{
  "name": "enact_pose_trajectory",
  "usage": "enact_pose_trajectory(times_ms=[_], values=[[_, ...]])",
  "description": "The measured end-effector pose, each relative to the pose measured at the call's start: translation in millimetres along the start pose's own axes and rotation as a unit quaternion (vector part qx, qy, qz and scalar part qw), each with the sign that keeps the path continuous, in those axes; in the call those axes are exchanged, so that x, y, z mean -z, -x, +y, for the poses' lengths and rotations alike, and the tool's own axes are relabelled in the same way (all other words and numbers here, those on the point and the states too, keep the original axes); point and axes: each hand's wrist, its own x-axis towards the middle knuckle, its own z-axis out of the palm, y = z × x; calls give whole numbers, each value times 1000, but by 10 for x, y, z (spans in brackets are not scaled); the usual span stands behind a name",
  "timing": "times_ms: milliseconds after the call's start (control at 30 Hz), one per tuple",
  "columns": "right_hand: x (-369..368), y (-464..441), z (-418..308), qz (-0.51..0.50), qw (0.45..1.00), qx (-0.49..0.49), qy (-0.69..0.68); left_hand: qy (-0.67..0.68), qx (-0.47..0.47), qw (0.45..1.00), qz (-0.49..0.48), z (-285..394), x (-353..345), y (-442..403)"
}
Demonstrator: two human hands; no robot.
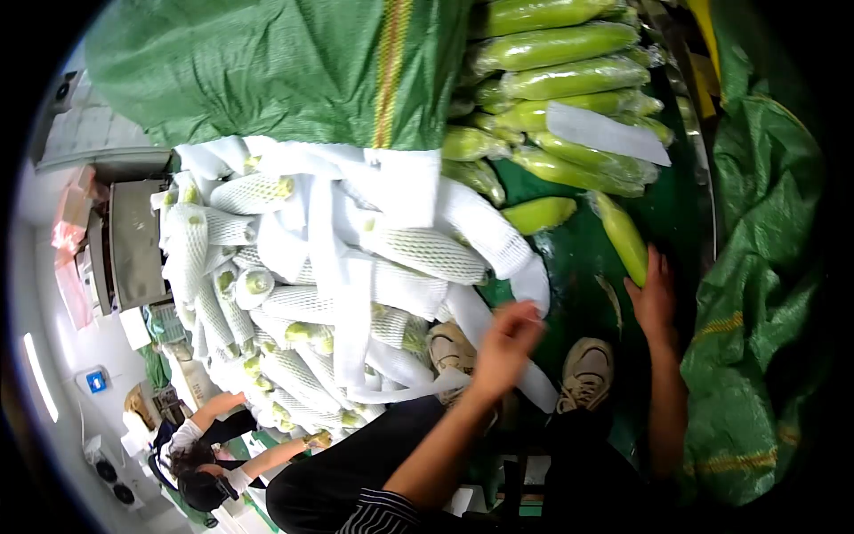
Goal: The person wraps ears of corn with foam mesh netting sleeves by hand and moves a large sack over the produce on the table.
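My right hand (655, 289) has its thumb and fingers around the lower end of a long pale-green gourd (622, 236) that lies on the green floor. My left hand (511, 345) is slightly blurred, its fingers curled together beside the end of a white foam net sleeve (532, 283). Whether anything is pinched in it I cannot make out. Left of it is a large heap of gourds in white foam nets (418, 254), with loose foam strips over them. A shorter green gourd (540, 214) lies above the hands, partly hidden by the foam.
Plastic-wrapped gourds (569, 46) are stacked at the top, with a white slip (608, 133) on them. Green woven sacking hangs at upper left (267, 71) and lies bunched at right (752, 294). My shoe (585, 372) is between my hands. Another person (209, 458) works at lower left.
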Motion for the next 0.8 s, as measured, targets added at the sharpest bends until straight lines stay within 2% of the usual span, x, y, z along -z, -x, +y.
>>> enact_pose_trajectory(times_ms=[67,100,133,167,200,233,267,333,400,467,533,567,600,667,700,767,800], values=[[-35,96,11,-74,987,-51,-131,-179,35,980,-78,308,-355,158],[-23,163,-44,-107,980,-79,-147,-330,-95,936,-78,185,-318,145],[-28,254,-112,-141,971,-114,-157,-429,-137,893,-25,82,-290,164],[-81,345,-109,-110,978,-46,-168,-469,-90,878,30,-100,-241,171],[-119,426,-156,-89,989,5,-120,-506,-29,858,79,-116,-261,224],[-269,511,-140,-76,995,2,-64,-546,-35,835,67,-181,-202,297],[-181,492,-282,-114,989,-27,-91,-570,-68,817,61,-411,-91,362],[-100,535,-471,-70,992,-10,-104,-546,-62,834,52,-585,59,419],[-30,528,-561,8,988,34,-150,-550,-88,825,98,-463,18,291],[146,533,-698,92,980,67,-166,-534,-67,829,153,-385,14,124],[195,600,-741,40,952,26,-303,-601,-32,793,96,-240,-6,76],[189,618,-738,7,939,21,-343,-623,-35,781,-7,-176,-16,109],[185,675,-741,-68,912,-18,-403,-639,-36,760,-109,-142,-2,154],[317,700,-837,-185,893,27,-410,-692,-132,684,-191,-311,163,291],[279,748,-874,-242,897,36,-369,-712,-180,638,-229,-335,242,329],[118,862,-928,-343,894,54,-283,-724,-99,659,-176,-313,351,182],[-134,990,-910,-344,908,89,-221,-727,-58,667,-151,-286,379,96]])
